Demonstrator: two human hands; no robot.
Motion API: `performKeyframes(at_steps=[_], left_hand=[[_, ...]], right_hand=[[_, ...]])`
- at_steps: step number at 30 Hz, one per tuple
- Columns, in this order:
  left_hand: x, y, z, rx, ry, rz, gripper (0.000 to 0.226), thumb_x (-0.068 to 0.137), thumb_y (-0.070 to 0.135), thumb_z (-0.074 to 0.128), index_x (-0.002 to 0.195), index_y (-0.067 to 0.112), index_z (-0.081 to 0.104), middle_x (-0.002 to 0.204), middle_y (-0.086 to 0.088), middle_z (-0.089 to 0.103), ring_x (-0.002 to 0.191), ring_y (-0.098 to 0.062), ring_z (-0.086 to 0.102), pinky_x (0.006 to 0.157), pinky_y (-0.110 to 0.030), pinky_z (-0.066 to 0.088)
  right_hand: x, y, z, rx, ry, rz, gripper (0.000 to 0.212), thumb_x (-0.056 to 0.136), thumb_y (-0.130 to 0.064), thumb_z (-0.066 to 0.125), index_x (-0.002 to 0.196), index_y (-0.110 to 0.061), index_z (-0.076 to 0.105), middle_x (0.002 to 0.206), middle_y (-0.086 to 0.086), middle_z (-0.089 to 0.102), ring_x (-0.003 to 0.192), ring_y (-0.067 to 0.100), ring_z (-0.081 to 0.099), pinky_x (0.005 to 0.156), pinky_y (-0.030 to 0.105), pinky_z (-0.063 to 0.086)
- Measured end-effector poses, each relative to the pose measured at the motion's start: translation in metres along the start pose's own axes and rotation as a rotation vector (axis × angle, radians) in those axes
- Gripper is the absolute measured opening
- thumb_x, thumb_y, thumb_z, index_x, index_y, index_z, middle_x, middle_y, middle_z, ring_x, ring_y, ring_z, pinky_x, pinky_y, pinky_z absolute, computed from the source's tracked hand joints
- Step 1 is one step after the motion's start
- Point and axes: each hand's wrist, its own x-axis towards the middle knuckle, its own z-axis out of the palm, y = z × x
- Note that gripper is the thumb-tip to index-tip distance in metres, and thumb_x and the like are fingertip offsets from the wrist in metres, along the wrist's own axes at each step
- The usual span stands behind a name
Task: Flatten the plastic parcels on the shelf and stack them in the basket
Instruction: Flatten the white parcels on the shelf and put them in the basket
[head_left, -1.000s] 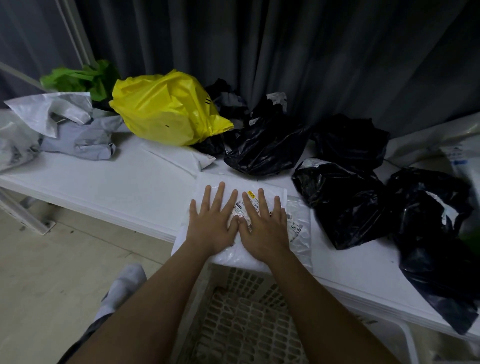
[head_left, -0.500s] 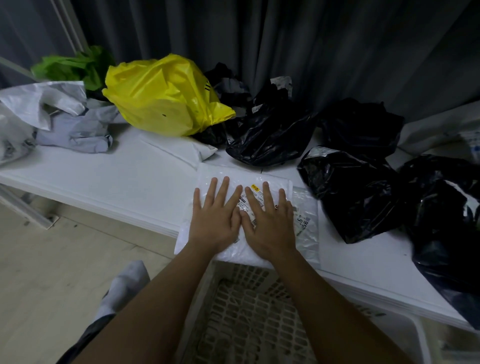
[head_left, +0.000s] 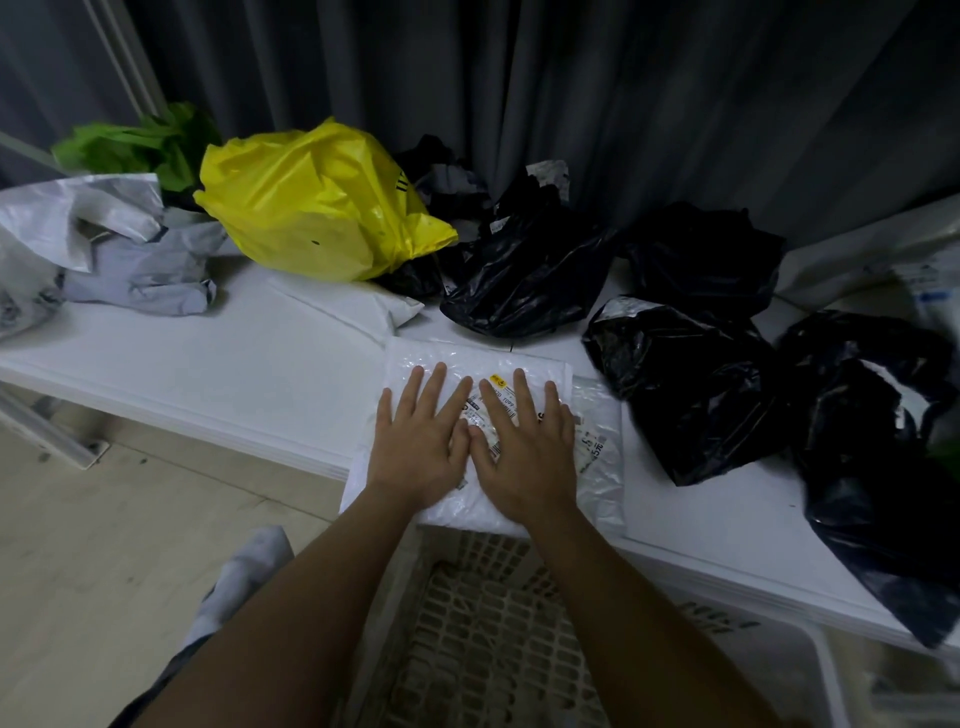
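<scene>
A dark grey curtain (head_left: 571, 104) hangs in folds behind everything I face. Left of the curtain a pale metal bar (head_left: 122, 57) slants upward, and below it the light wooden floor (head_left: 104, 545) spreads out, my grey sock (head_left: 244, 577) resting on it.

Dim grey curtain (head_left: 623, 130), seemingly pale floor (head_left: 104, 545)

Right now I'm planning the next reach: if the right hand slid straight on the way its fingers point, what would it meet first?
Probably the black parcel behind the white parcel that the right hand presses flat. Bare shelf lies between; depth is hard to judge.
</scene>
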Motion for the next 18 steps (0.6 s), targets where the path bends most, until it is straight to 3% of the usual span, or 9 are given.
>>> performKeyframes(at_steps=[3, 6, 8, 10, 12, 15, 18], left_hand=[[0.0, 0.0, -0.004, 0.023, -0.037, 0.008, 0.07, 0.086, 0.052, 0.001, 0.151, 0.032, 0.016, 0.16, -0.002, 0.006, 0.148, -0.025, -0.002, 0.116, -0.052, 0.002], [-0.001, 0.003, -0.007, 0.057, -0.046, 0.017, 0.064, 0.091, 0.048, 0.009, 0.149, 0.028, 0.027, 0.158, -0.009, 0.02, 0.146, -0.033, 0.012, 0.113, -0.059, 0.012], [-0.003, 0.007, -0.011, 0.133, -0.03, -0.005, 0.062, 0.093, 0.046, 0.01, 0.148, 0.029, 0.03, 0.156, -0.012, 0.024, 0.145, -0.036, 0.017, 0.111, -0.063, 0.016], [-0.005, 0.012, -0.014, 0.213, -0.045, -0.057, 0.063, 0.092, 0.05, 0.0, 0.151, 0.035, 0.014, 0.16, -0.01, 0.007, 0.147, -0.033, 0.006, 0.11, -0.063, 0.008], [-0.007, 0.02, -0.017, 0.2, -0.051, -0.148, 0.06, 0.094, 0.057, 0.002, 0.151, 0.037, -0.004, 0.16, -0.008, -0.009, 0.147, -0.031, -0.006, 0.109, -0.065, 0.004], [-0.012, 0.032, -0.028, 0.027, -0.06, -0.416, 0.079, 0.091, 0.069, 0.02, 0.15, 0.03, -0.014, 0.159, -0.01, -0.016, 0.146, -0.032, -0.008, 0.11, -0.064, 0.005], [-0.021, 0.032, -0.045, -0.259, -0.037, -0.611, 0.089, 0.089, 0.067, 0.036, 0.151, 0.023, -0.011, 0.158, -0.018, 0.001, 0.144, -0.035, 0.009, 0.112, -0.056, 0.012]], right_hand=[[0.003, 0.003, -0.008, 0.034, -0.081, -0.018, 0.065, 0.09, -0.064, 0.011, 0.151, -0.042, 0.008, 0.162, -0.002, -0.006, 0.147, 0.03, -0.013, 0.117, 0.049, -0.006], [-0.003, 0.008, -0.028, 0.178, -0.128, -0.004, 0.07, 0.096, -0.05, 0.04, 0.152, -0.04, -0.002, 0.161, -0.003, -0.012, 0.146, 0.023, -0.018, 0.118, 0.047, -0.007], [-0.017, 0.01, -0.039, 0.249, -0.026, 0.102, 0.079, 0.094, -0.046, 0.049, 0.153, -0.034, -0.002, 0.161, 0.0, -0.007, 0.147, 0.024, -0.008, 0.117, 0.048, 0.004], [-0.029, 0.014, -0.046, 0.315, -0.009, 0.28, 0.089, 0.09, -0.051, 0.055, 0.153, -0.027, -0.003, 0.16, 0.006, 0.004, 0.145, 0.03, 0.007, 0.114, 0.047, 0.016], [-0.036, 0.018, -0.049, 0.395, -0.09, 0.457, 0.1, 0.085, -0.052, 0.063, 0.153, -0.024, -0.004, 0.157, 0.009, 0.018, 0.14, 0.034, 0.018, 0.111, 0.045, 0.022], [-0.036, 0.025, -0.046, 0.602, -0.056, 0.613, 0.102, 0.079, -0.043, 0.074, 0.153, -0.023, 0.006, 0.148, 0.008, 0.038, 0.134, 0.036, 0.032, 0.107, 0.043, 0.031], [-0.04, 0.019, -0.048, 0.739, 0.03, 0.612, 0.094, 0.075, -0.03, 0.079, 0.149, -0.018, 0.023, 0.135, 0.009, 0.055, 0.121, 0.03, 0.051, 0.1, 0.038, 0.043]])
